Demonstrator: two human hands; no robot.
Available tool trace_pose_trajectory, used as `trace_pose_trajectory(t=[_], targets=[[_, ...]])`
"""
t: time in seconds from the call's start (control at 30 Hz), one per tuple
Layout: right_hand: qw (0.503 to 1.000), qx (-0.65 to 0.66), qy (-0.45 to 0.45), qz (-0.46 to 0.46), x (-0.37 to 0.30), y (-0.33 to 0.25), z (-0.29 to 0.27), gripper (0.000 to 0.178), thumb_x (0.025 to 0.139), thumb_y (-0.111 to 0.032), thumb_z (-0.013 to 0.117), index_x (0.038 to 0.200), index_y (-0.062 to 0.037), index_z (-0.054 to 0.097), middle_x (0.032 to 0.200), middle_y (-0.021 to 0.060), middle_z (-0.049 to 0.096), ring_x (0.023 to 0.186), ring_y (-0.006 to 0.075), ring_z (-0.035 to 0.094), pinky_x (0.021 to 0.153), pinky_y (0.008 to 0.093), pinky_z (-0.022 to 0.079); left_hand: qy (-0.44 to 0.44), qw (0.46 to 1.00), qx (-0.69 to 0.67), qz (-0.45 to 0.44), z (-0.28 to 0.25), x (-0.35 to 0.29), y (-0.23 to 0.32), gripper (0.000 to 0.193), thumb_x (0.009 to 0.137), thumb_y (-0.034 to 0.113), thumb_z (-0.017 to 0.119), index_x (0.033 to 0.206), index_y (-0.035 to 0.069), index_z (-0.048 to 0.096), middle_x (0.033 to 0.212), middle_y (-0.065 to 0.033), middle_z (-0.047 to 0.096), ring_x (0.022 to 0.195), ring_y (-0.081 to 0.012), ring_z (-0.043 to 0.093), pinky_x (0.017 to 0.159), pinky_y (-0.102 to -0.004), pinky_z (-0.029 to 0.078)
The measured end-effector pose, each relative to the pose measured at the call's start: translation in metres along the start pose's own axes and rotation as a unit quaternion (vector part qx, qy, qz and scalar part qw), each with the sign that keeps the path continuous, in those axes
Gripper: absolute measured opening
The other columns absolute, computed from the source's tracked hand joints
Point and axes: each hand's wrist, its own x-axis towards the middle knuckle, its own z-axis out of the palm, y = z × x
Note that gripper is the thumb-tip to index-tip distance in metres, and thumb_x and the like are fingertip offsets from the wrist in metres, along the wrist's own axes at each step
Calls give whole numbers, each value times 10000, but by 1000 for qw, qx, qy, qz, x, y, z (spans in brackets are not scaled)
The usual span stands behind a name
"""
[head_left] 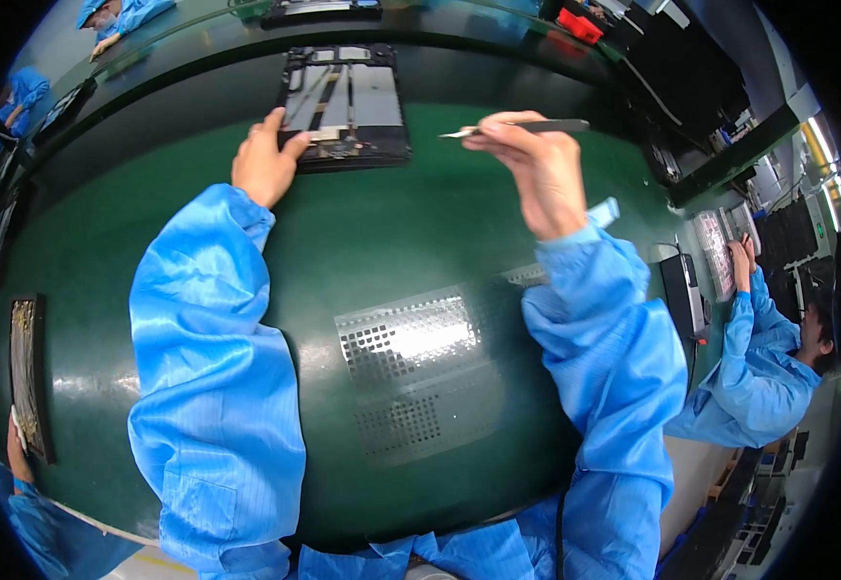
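Observation:
An opened tablet (377,97) lies at the far middle of the green table, its grey battery cells and small circuit board exposed. My left hand (268,159) grips its near left corner, with the thumb over the near edge and the fingers along the left side. To the right of the tablet, my right hand (531,159) holds a pair of dark tweezers (563,126) above the table. Their pale tips point left toward the tablet and stand apart from it. Whether anything is between the tips, I cannot tell.
Between my forearms lie clear sheets of small dark square pieces (372,350). A pale blue strip (606,212) lies beyond my right sleeve. At left stands a long narrow tray (42,387), near another person's hand. A co-worker (754,372) sits at right beside a dark device (681,295).

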Motion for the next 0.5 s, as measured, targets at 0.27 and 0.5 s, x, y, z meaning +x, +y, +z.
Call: trace_pose_trajectory(t=[0.27,0.5], targets=[[993,94,17,69,30,70,40,55,637,41,560,690,46,547,699,125,580,642,207,576,703,279,434,-55,998,-19,-1,-23,-26,21,543,744,368,521,1115,-18,433,1022,-250,491,932,-357,488,805,-384,379],[991,126,-7,51,31,39,38,93,656,5,565,739,35,538,728,144,584,700,230,587,729,291,428,-29,997,-20,69,-32,-41,33,560,637,165,641,1136,34,422,1056,-232,430,966,-354,451,809,-368,387]])
